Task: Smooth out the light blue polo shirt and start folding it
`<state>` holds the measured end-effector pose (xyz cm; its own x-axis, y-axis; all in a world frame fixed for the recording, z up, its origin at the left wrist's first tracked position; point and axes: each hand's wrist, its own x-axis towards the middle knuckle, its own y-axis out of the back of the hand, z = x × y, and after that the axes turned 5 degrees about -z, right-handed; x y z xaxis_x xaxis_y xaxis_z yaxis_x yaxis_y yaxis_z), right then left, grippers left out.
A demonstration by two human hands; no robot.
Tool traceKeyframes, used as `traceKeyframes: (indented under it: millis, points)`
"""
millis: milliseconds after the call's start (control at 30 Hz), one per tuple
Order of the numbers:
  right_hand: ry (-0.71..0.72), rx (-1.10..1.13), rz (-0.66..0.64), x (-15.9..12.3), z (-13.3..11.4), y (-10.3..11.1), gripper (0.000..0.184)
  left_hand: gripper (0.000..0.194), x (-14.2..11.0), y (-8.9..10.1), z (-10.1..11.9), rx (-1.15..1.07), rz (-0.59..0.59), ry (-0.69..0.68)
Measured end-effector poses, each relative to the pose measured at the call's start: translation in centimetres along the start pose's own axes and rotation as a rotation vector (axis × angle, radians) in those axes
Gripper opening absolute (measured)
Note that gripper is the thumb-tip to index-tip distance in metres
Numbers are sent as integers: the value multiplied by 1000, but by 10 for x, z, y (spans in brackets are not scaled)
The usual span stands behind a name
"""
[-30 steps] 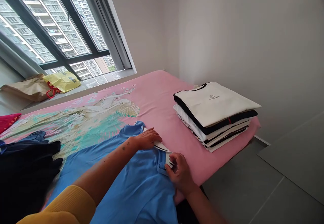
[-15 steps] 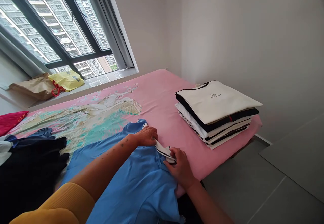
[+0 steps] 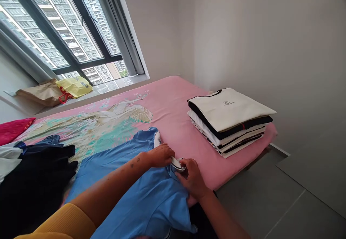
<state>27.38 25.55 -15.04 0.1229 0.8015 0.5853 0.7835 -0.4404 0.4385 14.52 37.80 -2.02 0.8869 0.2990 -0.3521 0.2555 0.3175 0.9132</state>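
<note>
Beneath the window [image 3: 72, 34] stretches a pink-sheeted bed [image 3: 173, 102]. At its left lie some dark clothes [image 3: 35, 174]. Next comes a blue shirt [image 3: 129, 192], spread over the near side, with its dark-edged white collar [image 3: 176, 164] toward the right. The left hand [image 3: 161, 155] grips the collar; just beside it, the right hand [image 3: 191, 177] pinches it between thumb and fingers. Farther right sits a stack of folded garments [image 3: 225, 143], a cream top [image 3: 235, 109] uppermost.

wrinkly matt blue cloth shirt [image 3: 147, 192], smooth-ish pink cloth bedsheet [image 3: 173, 106], crumpled matt brown paper bag [image 3: 43, 93], kinda crinkly yellow plastic-looking bag [image 3: 76, 86]
</note>
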Motion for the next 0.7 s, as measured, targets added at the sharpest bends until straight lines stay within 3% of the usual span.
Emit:
traceKeyframes:
  millis: [67,200,367,467,567,633,700]
  points:
    - [30,-25,3,2,1,-1,14,27,-5,8,0,-5,25,19]
    - [-85,-28,141,-3,3,-8,17,21,-10,16,7,-12,31,45]
    - [-199,340,29,-18,-8,-7,4,21,-11,19,5,-46,91,41]
    - [-344,549,69,-9,-17,4,19,26,-12,24,1,-48,96,1]
    - [-446,702,-91,12,-21,16,29,29,-6,29,5,-1,86,-33]
    - [-474,786,-243,25,-20,20,27,29,4,31,10,13,74,-33]
    - [-519,822,-279,30,-15,21,21,28,19,33,15,14,64,-25]
